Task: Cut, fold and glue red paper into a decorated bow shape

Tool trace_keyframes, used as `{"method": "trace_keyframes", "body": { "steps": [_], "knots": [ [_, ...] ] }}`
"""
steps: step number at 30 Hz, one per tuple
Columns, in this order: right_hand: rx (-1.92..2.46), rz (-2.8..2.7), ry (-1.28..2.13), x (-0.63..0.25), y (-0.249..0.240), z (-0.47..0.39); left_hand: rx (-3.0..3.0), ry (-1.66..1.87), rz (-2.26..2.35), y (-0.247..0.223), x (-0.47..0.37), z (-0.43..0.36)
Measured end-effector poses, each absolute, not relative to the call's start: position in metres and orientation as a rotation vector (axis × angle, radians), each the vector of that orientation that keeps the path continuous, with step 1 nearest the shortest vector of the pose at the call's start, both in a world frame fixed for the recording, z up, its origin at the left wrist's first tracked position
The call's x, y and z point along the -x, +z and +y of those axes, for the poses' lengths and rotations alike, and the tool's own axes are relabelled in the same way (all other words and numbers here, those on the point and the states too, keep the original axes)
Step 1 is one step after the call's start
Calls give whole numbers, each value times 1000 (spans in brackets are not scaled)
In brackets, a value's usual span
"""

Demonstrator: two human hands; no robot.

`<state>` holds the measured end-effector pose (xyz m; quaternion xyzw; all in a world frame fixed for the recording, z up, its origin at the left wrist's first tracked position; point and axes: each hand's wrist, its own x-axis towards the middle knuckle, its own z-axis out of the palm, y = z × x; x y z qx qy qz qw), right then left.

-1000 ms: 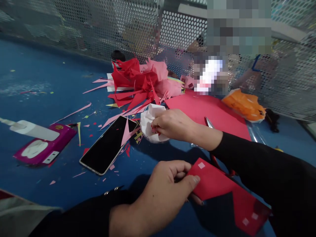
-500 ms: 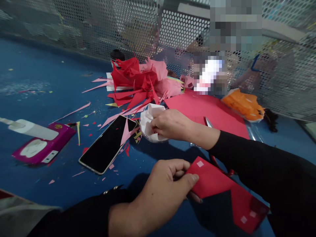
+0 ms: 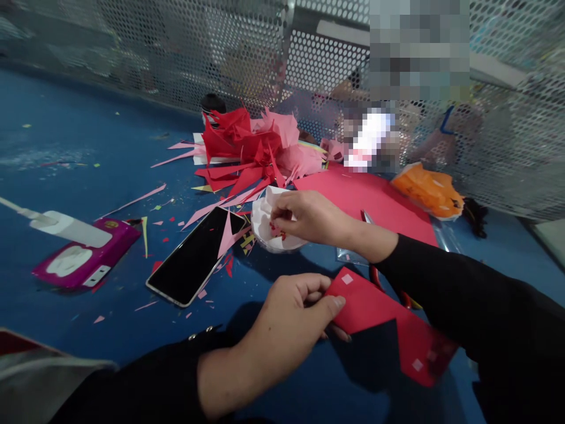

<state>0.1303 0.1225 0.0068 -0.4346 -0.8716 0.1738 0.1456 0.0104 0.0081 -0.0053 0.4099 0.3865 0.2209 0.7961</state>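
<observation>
My left hand [image 3: 286, 324] pinches the left end of a cut red paper piece [image 3: 368, 303] between thumb and fingers. Small pale squares are on that paper, which has an angular notch in its lower edge. My right hand [image 3: 309, 218] reaches into a small bowl lined with white paper [image 3: 276, 242], thumb and fingertips close together. Small red bits show in the bowl below the fingertips; whether any are between them I cannot make out. Partly hidden by my right forearm are scissors [image 3: 406, 299], with red and yellow on the handles.
Left of the bowl lies a phone [image 3: 189, 262]. A white block with a cable [image 3: 73, 228] rests on a purple packet [image 3: 62, 277]. Behind are crumpled red and pink paper [image 3: 251, 141], a large red sheet [image 3: 353, 197], an orange wrapper [image 3: 428, 188] and a perforated metal screen [image 3: 247, 53].
My right fingers have lifted slightly within the bowl, and red bits now show there. My left hand and the red paper have shifted a little up and left in view.
</observation>
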Motion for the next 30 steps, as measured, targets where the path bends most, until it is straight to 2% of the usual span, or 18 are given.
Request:
{"method": "trace_keyframes", "body": {
  "steps": [8, 14, 23, 30],
  "knots": [
    [1276, -1868, 1229, -146, 40, 93, -936, 528, 901, -8, -10, 13],
    [1349, -1471, 1429, -160, 55, 50, -974, 642, 907, -12, -10, 16],
    [1288, -1280, 1305, -179, 48, -10, -1113, 667, 867, -12, -8, 17],
    [1454, -1371, 818, -193, 24, -32, -1153, 651, 888, -12, -10, 14]
  ]
}}
